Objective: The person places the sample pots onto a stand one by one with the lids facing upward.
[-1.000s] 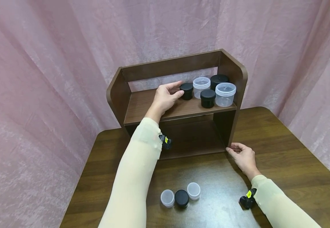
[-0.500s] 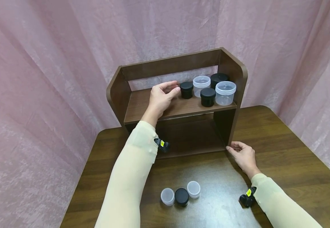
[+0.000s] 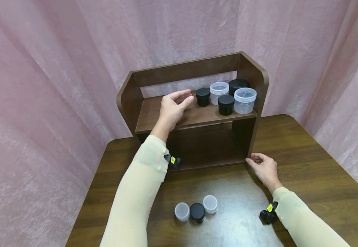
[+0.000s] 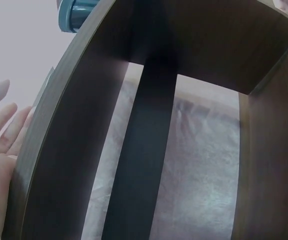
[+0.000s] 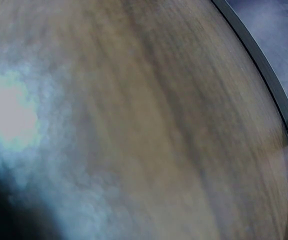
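My left hand (image 3: pixel 173 107) has drawn back along the upper board of the shelf (image 3: pixel 191 116): a second ago its fingertips were against the small black jar (image 3: pixel 202 97), and now there is a clear gap between them. The jar stands alone at the left end of the group, so I judge that placing done and the hand free for another. Its grip is empty, fingers loosely spread and half curled, holding nothing. My right hand (image 3: pixel 263 168) has not shifted; it rests on the table (image 3: pixel 305 164) with relaxed fingertips touching the shelf's lower right corner, gripping nothing.

Beside the small black jar, the other four jars stand as they did: a clear jar (image 3: pixel 219 92), a large black jar (image 3: pixel 238 84) behind, a second black jar (image 3: pixel 226 104) and a bigger clear jar (image 3: pixel 244 100) in front. Three small jars (image 3: pixel 196 211), clear, black, clear, wait in a row on the table near me.

The large black jar is mostly hidden behind the clear ones. My left wrist view shows only dark shelf boards and the edge of my palm; the right wrist view is a blur of wood grain, my fingers cut off at its edge. I cannot tell whether the clear jars hold anything.
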Motion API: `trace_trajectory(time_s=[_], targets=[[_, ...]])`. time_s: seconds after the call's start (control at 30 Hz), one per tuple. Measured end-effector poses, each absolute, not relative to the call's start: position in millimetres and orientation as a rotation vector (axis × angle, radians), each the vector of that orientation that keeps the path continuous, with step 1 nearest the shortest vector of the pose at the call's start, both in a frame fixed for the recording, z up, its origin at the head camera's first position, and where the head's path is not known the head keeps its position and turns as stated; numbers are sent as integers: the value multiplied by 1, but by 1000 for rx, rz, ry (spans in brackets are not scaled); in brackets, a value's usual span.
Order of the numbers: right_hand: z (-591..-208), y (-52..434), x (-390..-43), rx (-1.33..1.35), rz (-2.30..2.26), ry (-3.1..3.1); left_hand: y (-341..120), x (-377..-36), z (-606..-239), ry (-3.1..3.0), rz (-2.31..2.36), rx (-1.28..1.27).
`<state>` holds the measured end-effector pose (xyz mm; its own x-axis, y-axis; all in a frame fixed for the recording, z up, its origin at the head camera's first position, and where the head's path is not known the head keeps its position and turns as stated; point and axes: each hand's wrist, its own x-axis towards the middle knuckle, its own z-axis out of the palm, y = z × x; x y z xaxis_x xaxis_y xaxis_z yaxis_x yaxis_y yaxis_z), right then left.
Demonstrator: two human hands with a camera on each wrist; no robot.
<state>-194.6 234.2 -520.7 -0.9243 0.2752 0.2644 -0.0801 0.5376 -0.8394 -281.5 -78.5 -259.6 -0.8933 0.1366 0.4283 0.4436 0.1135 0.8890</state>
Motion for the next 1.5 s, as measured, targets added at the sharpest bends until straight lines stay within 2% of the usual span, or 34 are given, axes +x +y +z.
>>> trace_trajectory(time_s=[0.9, 1.23, 1.5], targets=[[-522, 236, -195, -159, 1349, -2418, -86, -244, -272, -2033, -1756, -825], [-520, 235, -194, -164, 1349, -2426, -82, -200, -258, -2071, -1704, -914], [-521, 236, -195, -178, 1356, -2430, -79, -195, -278, -2096, -1706, -993]])
